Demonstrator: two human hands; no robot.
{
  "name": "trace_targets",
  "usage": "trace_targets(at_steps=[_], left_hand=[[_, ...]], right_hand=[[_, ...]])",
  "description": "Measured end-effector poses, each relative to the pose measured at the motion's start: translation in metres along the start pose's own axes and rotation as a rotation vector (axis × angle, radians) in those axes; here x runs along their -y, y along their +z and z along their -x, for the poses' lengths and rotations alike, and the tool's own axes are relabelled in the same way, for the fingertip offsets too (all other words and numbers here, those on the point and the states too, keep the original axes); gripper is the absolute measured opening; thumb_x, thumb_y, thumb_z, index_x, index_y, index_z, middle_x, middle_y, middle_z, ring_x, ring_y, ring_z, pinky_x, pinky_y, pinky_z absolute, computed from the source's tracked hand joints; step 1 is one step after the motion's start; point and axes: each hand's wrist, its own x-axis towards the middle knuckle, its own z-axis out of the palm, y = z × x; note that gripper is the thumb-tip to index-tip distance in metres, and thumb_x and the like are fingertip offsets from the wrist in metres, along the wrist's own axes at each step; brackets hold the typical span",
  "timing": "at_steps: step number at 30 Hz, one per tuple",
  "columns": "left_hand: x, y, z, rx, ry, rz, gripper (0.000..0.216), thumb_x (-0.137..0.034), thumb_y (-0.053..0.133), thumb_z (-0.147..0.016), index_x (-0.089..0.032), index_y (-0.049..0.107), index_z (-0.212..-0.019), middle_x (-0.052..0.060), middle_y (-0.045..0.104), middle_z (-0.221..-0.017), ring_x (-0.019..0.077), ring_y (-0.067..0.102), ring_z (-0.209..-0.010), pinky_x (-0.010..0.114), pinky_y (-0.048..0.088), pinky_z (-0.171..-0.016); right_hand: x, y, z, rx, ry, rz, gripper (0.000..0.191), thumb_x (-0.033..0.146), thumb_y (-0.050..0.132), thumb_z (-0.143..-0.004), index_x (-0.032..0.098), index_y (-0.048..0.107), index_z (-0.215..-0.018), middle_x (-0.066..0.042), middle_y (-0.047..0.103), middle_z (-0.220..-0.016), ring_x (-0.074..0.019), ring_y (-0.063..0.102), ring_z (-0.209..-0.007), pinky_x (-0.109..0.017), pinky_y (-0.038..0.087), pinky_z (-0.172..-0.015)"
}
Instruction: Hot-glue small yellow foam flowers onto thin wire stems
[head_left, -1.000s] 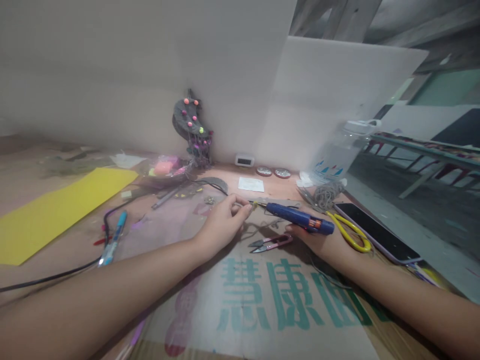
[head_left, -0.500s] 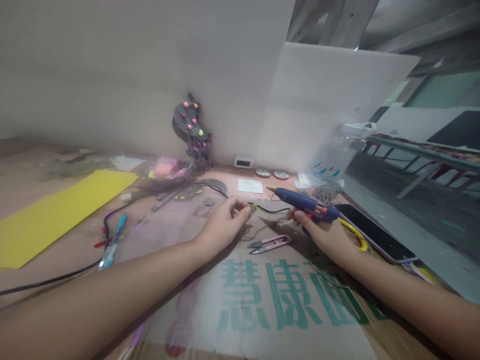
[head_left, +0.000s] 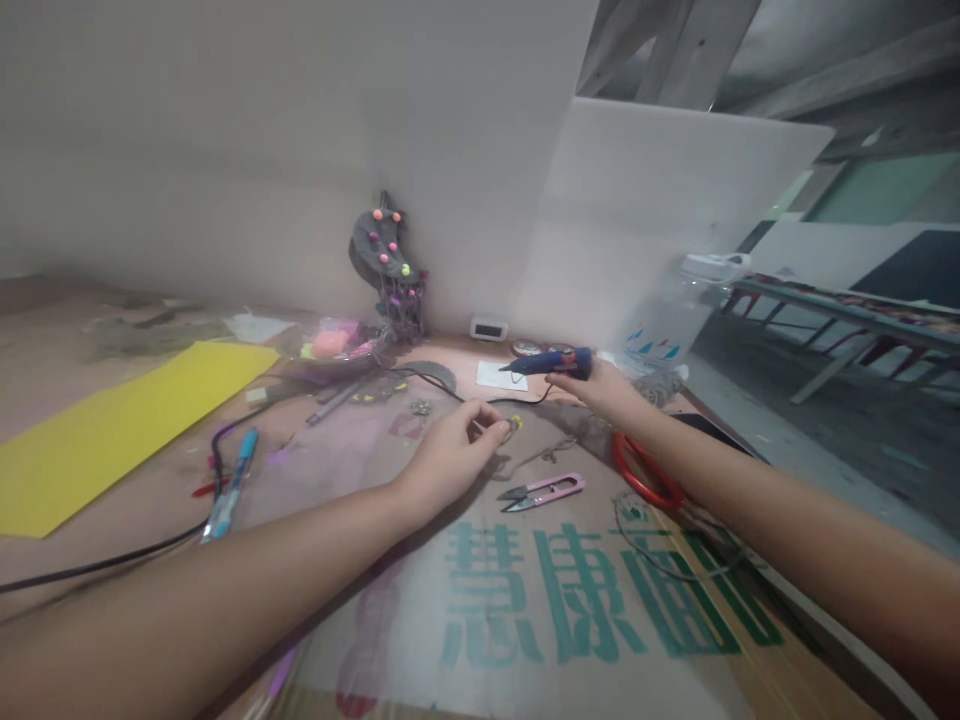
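Head view, what's in hand?
— Left hand [head_left: 450, 462] pinches a small yellow-beaded piece [head_left: 514, 425] low over the cardboard surface [head_left: 525, 610], fingers narrow on it. Right hand [head_left: 596, 388] wraps the blue glue gun [head_left: 546, 362] at the back, nozzle pointing left, well apart from the piece.
— Step?
— Looks like gluing, gun off the work. Next move would need nozzle to bead, clear of fingertips. Pink snips [head_left: 544, 490] lie near.

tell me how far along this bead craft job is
Done: a beaded crescent ornament stands at the wall. In hand: the left hand pinches a small yellow piece; the right hand holds the blue glue gun apart from it. Left: probably fixing that piece in place.
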Motion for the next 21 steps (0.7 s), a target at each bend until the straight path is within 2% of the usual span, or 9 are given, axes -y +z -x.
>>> trace_targets(at_steps=[3, 7, 10, 13, 15, 18, 21], left_hand=[[0.0, -0.001, 0.0, -0.008, 0.018, -0.018, 0.02, -0.037, 0.054, -0.086, -0.018, 0.059, -0.085, 0.0, 0.063, -0.075, 0.0139, 0.057, -0.067, 0.024, 0.041, -0.06], [0.001, 0.0, 0.0, 0.0, 0.02, -0.002, 0.019, -0.037, 0.054, -0.086, -0.018, 0.059, -0.085, 0.0, 0.063, -0.077, 0.014, 0.058, -0.068, 0.024, 0.042, -0.062], [0.002, 0.0, 0.0, -0.008, 0.033, -0.018, 0.02, -0.038, 0.055, -0.086, -0.019, 0.059, -0.085, 0.0, 0.063, -0.077, 0.0139, 0.057, -0.068, 0.024, 0.041, -0.062], [0.002, 0.0, 0.0, -0.013, 0.05, -0.031, 0.02, -0.038, 0.055, -0.086, -0.019, 0.059, -0.083, 0.0, 0.063, -0.076, 0.0142, 0.057, -0.068, 0.025, 0.041, -0.062], [0.001, 0.0, 0.0, -0.011, 0.054, -0.033, 0.02, -0.038, 0.055, -0.086, -0.018, 0.059, -0.082, 0.0, 0.062, -0.076, 0.0144, 0.057, -0.069, 0.025, 0.041, -0.063], [0.001, 0.001, 0.0, -0.006, 0.043, -0.022, 0.021, -0.038, 0.054, -0.086, -0.018, 0.059, -0.084, 0.0, 0.062, -0.076, 0.0145, 0.057, -0.068, 0.025, 0.042, -0.062], [0.001, 0.0, 0.0, -0.006, 0.041, -0.038, 0.021, -0.038, 0.054, -0.086, -0.018, 0.059, -0.084, 0.001, 0.063, -0.076, 0.0145, 0.058, -0.068, 0.025, 0.042, -0.062]], right_hand=[[-0.014, 0.015, -0.022, 0.025, 0.017, -0.016, 0.03, 0.036, 0.066, -0.076, 0.012, 0.068, -0.094, -0.009, 0.071, -0.083, -0.0238, 0.065, -0.08, -0.035, 0.049, -0.075], [-0.025, 0.019, -0.029, 0.048, 0.017, -0.053, 0.03, 0.035, 0.072, -0.071, 0.011, 0.068, -0.089, -0.009, 0.071, -0.079, -0.0225, 0.064, -0.076, -0.034, 0.05, -0.074], [-0.031, 0.015, -0.019, 0.031, 0.01, -0.072, 0.042, 0.037, 0.072, -0.072, 0.012, 0.064, -0.105, -0.011, 0.071, -0.094, -0.0229, 0.064, -0.087, -0.036, 0.049, -0.081], [-0.03, 0.012, 0.0, -0.127, -0.033, -0.132, 0.051, 0.041, 0.064, -0.079, 0.014, 0.056, -0.121, -0.015, 0.064, -0.116, -0.025, 0.06, -0.105, -0.041, 0.047, -0.091], [-0.018, 0.006, 0.017, -0.254, -0.113, -0.178, 0.047, 0.04, 0.06, -0.083, 0.015, 0.055, -0.122, -0.015, 0.061, -0.121, -0.0256, 0.057, -0.111, -0.043, 0.045, -0.094], [0.013, -0.015, 0.046, -0.346, -0.273, -0.136, 0.023, 0.035, 0.056, -0.088, 0.019, 0.063, -0.104, -0.008, 0.067, -0.101, -0.0225, 0.063, -0.096, -0.04, 0.049, -0.088], [0.039, -0.05, 0.094, -0.383, -0.6, -0.103, 0.014, 0.025, 0.058, -0.088, 0.027, 0.067, -0.098, -0.003, 0.068, -0.087, -0.0199, 0.065, -0.083, -0.035, 0.051, -0.077]])
